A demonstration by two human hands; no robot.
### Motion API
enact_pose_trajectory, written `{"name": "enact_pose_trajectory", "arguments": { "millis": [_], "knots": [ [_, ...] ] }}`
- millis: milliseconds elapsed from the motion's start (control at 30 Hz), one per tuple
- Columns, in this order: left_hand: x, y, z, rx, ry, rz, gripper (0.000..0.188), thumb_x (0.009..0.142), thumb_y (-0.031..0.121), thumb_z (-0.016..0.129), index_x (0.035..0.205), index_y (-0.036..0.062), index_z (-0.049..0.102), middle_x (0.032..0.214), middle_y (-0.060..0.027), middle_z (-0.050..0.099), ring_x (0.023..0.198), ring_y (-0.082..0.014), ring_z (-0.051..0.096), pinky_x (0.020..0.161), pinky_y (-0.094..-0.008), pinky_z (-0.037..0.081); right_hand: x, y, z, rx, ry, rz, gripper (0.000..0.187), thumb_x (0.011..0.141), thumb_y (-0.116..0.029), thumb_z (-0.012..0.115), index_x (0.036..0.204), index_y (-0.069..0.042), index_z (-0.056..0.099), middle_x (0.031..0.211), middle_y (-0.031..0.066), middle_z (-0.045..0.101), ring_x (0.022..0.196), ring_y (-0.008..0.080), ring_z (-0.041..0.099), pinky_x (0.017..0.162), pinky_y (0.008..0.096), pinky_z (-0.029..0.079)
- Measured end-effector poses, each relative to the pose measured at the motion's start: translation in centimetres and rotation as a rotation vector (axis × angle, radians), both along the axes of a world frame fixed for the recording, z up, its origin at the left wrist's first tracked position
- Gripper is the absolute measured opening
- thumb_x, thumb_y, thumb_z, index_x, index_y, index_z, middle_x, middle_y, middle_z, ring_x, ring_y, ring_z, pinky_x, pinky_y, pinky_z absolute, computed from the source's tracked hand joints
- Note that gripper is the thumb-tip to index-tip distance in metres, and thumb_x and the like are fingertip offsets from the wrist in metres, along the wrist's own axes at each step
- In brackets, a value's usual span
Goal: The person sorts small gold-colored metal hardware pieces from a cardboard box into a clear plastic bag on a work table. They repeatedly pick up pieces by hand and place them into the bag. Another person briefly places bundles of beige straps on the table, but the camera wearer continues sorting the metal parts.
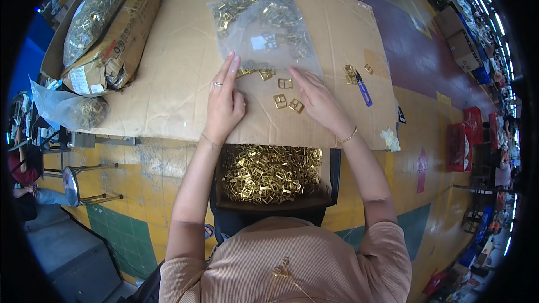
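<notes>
My left hand (224, 101) lies on the cardboard-covered table (174, 78) with its fingers stretched forward, beside the mouth of a clear plastic bag (238, 42) holding gold metal buckles. Across from it my right hand (319, 99) rests on edge, fingers extended, near the bag's right corner. Neither hand appears to hold anything. Between them are several loose gold buckles (285, 83), some lying partly at the bag's edge. Below the table edge, close to my body, an open box (331, 177) contains a heap of gold buckles (269, 174).
Blue-handled thread snips (364, 91) lie at the right beside a few buckles (350, 74). At the far left stands a carton (132, 33) with a filled plastic bag (98, 19) on it; a smaller bag (84, 111) sits nearer. A stool (71, 185) and a seated person are left.
</notes>
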State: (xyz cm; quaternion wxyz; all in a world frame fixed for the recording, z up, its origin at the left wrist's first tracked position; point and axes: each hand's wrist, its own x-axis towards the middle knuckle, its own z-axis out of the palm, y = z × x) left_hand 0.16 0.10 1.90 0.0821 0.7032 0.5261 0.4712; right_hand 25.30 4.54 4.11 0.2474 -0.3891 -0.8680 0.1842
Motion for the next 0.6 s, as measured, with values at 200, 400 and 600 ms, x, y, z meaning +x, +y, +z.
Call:
{"name": "enact_pose_trajectory", "arguments": {
  "millis": [200,400,600],
  "knots": [
    [0.0,0.1,-0.2,-0.018,-0.025,-0.011,0.078,0.075,-0.011,0.047,0.151,0.0051,0.042,0.155,-0.0196,0.042,0.134,-0.0379,0.048,0.111,-0.0424,0.039,0.1,0.3,0.5,-0.02,0.08,0.083,0.051,0.094,0.001,0.049,0.145,-0.005,0.049,0.135,0.0191,0.058,0.127,0.0352,0.053,0.109,0.0421,0.042],
    [0.0,0.1,0.0,-0.009,-0.012,-0.002,0.078,0.075,-0.012,0.047,0.151,0.0055,0.043,0.155,-0.0196,0.042,0.135,-0.0382,0.047,0.111,-0.0426,0.04,-4.7,3.4,-1.2,0.113,0.027,-0.084,0.038,0.092,-0.011,0.064,0.128,-0.002,0.061,0.114,0.018,0.064,0.106,0.034,0.06,0.096,0.0426,0.047],
    [-0.2,0.2,-0.4,-0.005,0.038,-0.004,0.078,0.077,-0.016,0.041,0.152,0.0067,0.041,0.157,-0.019,0.039,0.134,-0.0317,0.051,0.088,-0.0294,0.051,-3.5,3.2,0.2,-0.462,0.181,-0.186,0.028,0.089,-0.02,0.073,0.109,0.001,0.068,0.1,0.0165,0.068,0.091,0.0318,0.066,0.089,0.0432,0.051]
  ]
}}
